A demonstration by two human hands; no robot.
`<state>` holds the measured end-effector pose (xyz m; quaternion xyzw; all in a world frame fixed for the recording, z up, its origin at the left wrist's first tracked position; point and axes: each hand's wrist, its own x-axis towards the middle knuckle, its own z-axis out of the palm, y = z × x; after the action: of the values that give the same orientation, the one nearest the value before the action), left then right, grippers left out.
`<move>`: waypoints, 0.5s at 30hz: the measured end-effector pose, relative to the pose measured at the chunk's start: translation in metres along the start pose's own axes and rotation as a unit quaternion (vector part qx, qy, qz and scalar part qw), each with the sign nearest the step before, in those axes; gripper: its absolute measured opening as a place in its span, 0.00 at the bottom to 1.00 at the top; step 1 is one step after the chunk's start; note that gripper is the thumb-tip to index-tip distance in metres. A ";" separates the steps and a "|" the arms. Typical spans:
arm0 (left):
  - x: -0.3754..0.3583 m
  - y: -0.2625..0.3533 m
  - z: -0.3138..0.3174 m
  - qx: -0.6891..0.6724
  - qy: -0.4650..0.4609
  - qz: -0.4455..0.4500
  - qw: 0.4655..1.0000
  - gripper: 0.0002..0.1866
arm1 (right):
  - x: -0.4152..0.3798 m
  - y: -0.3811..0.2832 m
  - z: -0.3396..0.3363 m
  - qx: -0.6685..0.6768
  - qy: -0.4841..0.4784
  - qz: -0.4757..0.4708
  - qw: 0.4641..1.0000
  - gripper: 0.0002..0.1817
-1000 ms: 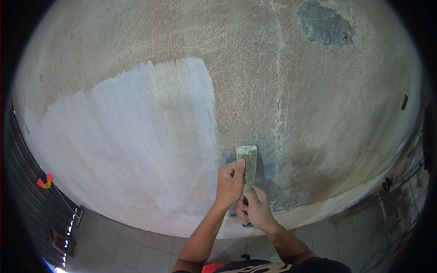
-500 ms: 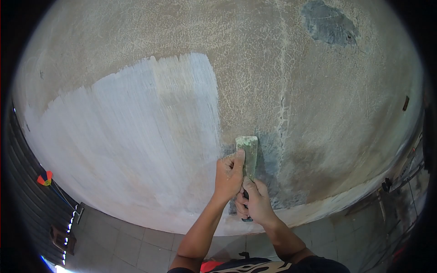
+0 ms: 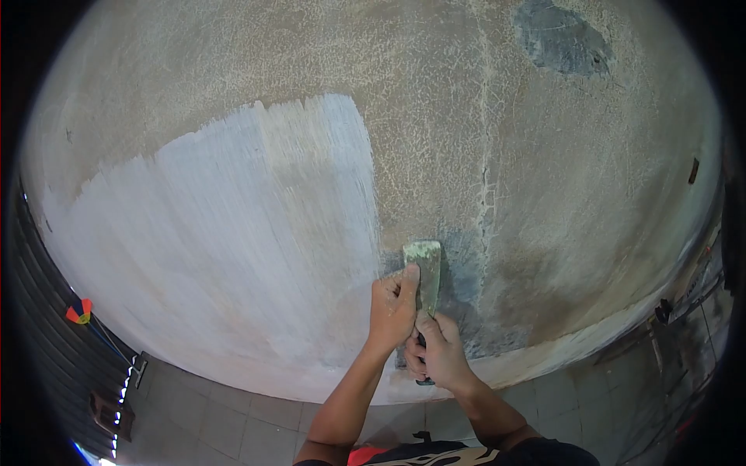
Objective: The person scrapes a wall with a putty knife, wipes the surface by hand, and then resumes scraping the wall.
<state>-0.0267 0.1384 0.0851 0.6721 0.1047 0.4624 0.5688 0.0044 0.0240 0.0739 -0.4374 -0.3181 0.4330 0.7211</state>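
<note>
Head view: rough beige plastered wall (image 3: pixel 544 155) fills the frame, with a smooth white skimmed patch (image 3: pixel 225 248) across its left half and a bare grey spot (image 3: pixel 561 37) at upper right. Grey tiled floor (image 3: pixel 233 419) lies below. Flat metal putty knife with pale green smears (image 3: pixel 424 268) sits blade-up against the wall, at the right edge of the white patch. Left hand (image 3: pixel 391 307) is clenched, its fingers pressing on the blade's lower face. Right hand (image 3: pixel 435 351) grasps the dark handle just beneath. Risk, in my judgement: uneven pressure from the two hands could tilt the blade, so a corner gouges the fresh white coat or leaves ridges.
</note>
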 end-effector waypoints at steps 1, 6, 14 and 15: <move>0.001 0.011 0.000 -0.027 -0.004 -0.041 0.999 0.27 | 0.000 -0.004 0.003 -0.001 0.001 0.001 1.000 0.18; -0.005 -0.006 -0.003 0.002 -0.007 -0.026 1.000 0.27 | -0.001 0.007 0.000 -0.005 0.019 0.002 1.000 0.18; 0.002 0.007 -0.010 -0.008 -0.021 -0.068 0.997 0.26 | 0.005 0.006 0.006 0.017 0.007 -0.001 1.000 0.18; -0.005 -0.007 -0.009 0.001 -0.014 -0.042 0.999 0.27 | 0.003 0.012 0.005 0.006 0.015 -0.003 1.000 0.18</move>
<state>-0.0335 0.1435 0.0764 0.6744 0.1251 0.4287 0.5880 -0.0025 0.0316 0.0657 -0.4389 -0.3053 0.4263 0.7297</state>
